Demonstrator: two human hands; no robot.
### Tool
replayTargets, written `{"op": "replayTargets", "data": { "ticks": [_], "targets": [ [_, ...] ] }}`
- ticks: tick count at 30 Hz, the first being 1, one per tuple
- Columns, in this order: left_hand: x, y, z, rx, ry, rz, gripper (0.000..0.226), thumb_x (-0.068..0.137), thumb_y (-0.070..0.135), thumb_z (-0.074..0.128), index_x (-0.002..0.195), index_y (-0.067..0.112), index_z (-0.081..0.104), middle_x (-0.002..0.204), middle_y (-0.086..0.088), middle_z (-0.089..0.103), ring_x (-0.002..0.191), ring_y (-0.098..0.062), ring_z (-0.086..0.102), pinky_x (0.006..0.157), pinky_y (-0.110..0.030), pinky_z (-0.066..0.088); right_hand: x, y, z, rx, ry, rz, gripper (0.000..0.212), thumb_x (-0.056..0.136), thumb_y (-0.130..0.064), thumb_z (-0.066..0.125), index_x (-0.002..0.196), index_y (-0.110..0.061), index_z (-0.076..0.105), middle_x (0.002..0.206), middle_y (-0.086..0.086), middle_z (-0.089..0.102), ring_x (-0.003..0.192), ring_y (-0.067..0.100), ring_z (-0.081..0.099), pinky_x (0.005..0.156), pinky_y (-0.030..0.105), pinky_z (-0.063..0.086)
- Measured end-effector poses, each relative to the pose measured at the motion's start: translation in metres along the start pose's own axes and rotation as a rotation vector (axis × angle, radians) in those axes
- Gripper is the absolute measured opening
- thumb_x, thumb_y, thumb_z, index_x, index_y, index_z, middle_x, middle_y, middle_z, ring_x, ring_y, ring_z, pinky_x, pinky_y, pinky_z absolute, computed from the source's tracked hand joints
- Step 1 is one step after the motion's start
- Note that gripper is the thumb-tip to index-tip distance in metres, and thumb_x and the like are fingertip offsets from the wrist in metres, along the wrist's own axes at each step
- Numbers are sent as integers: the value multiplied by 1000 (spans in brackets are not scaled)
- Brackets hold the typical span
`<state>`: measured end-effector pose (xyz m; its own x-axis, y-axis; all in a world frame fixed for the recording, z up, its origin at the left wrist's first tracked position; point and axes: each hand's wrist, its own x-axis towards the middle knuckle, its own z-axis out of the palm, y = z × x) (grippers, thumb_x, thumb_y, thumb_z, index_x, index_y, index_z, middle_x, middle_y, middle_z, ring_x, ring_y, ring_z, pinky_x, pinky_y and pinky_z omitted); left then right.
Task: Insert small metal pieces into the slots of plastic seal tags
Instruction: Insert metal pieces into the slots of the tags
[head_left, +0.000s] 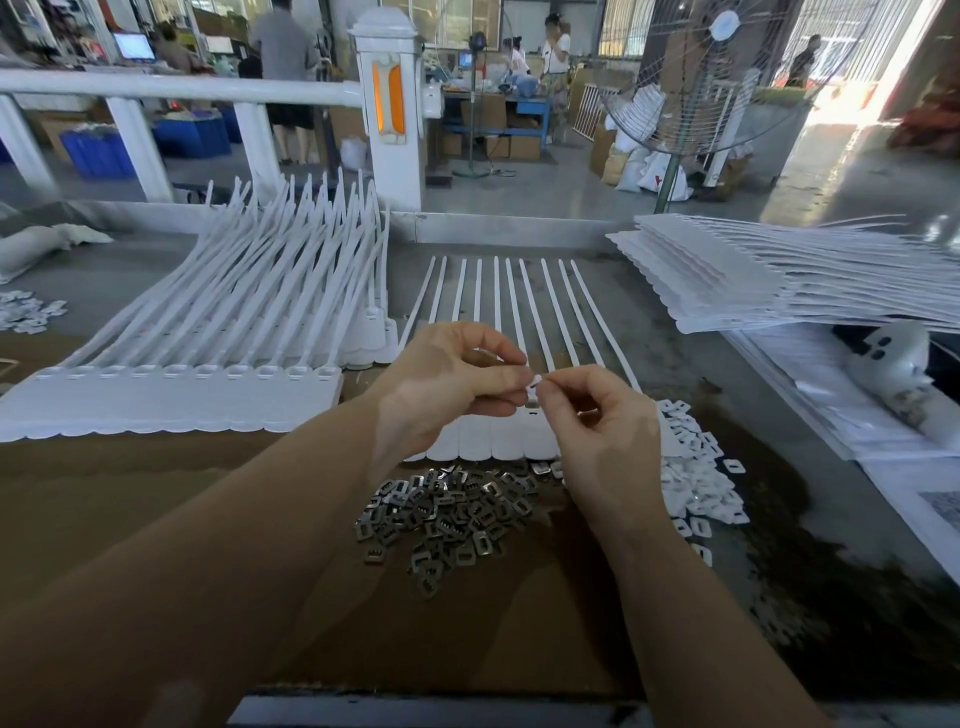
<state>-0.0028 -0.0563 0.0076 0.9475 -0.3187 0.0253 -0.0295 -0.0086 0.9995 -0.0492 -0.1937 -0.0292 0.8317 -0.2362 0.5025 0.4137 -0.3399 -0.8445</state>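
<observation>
A grey desk (675, 332) with a brown cardboard sheet (156, 493) over its near part carries everything. On the far left lies a big fanned stack of white plastic seal tags (218, 332), their flat heads in a joined row toward the person and their long tails rising away. On the far right sits a second flat pile of white seal tag sheets (769, 280), tails pointing right. Between them, straight ahead, one strip of ten joined white seal tags (498, 312) lies flat, tails pointing away, its scalloped heads partly hidden under the hands. Just before that strip's near edge spreads a loose heap of small square grey metal pieces (447, 514), and to its right, touching it, a heap of small white plastic caps (696, 467).

Both hands hover above the strip's heads. The left hand (447, 384) has its fingers curled, thumb and forefinger meeting at a tiny white piece (535, 381). The right hand (608, 431) pinches the same piece from the other side; whether it bears metal cannot be told.
</observation>
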Motion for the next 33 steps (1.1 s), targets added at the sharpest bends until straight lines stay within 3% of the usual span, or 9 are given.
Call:
{"op": "replayTargets", "data": {
  "ticks": [4,8,14,17,20,23,30,33],
  "targets": [
    [0,0,1,-41,-73,-57,8,77,1,69,82,7,70,73,-9,71,70,-15,70,62,-19,54,1,1,-1,-19,12,-8,10,85,-8,64,77,-14,66,68,-8,63,65,4,56,59,9,41],
    [3,-1,-1,-10,-33,-81,8,77,2,70,76,10,70,70,-7,71,67,-14,69,59,-18,53,1,1,0,-15,16,10,9,86,-12,63,78,-14,67,68,-7,64,65,5,56,58,9,41],
    [16,-10,-23,488,172,-63,6,83,11,68,82,17,69,72,3,68,66,-6,60,51,-10,45,2,4,-2,-54,117,51,17,90,-17,58,74,-16,64,63,-2,60,59,12,52,53,17,40],
    [21,-14,-26,644,179,-97,3,83,16,69,85,17,71,79,5,66,78,-11,60,67,-20,46,3,5,-2,-79,133,52,16,90,-18,57,75,-15,63,64,0,61,62,14,54,55,21,42],
    [24,-15,-25,670,164,-159,4,81,14,71,85,13,72,80,2,66,78,-12,58,70,-24,43,2,6,-2,-95,134,56,16,91,-19,57,77,-14,64,65,1,61,63,16,56,57,26,45],
    [27,-12,-25,639,167,-219,10,79,13,73,88,8,73,77,1,65,68,-7,52,59,-19,39,2,6,-2,-120,132,49,15,91,-19,56,78,-16,64,66,-2,61,63,14,56,56,24,44],
    [29,-3,-25,596,150,-304,8,77,5,73,85,4,72,72,4,61,67,-4,51,44,-13,39,2,8,-2,-140,135,46,14,90,-18,57,77,-18,64,67,-6,62,65,9,55,56,16,42],
    [30,-4,-24,620,148,-290,5,76,6,74,81,7,73,72,4,62,68,-3,51,51,-17,35,2,8,-2,-150,133,41,14,90,-18,58,78,-18,64,68,-7,62,66,9,56,57,16,42]
  ]
}}
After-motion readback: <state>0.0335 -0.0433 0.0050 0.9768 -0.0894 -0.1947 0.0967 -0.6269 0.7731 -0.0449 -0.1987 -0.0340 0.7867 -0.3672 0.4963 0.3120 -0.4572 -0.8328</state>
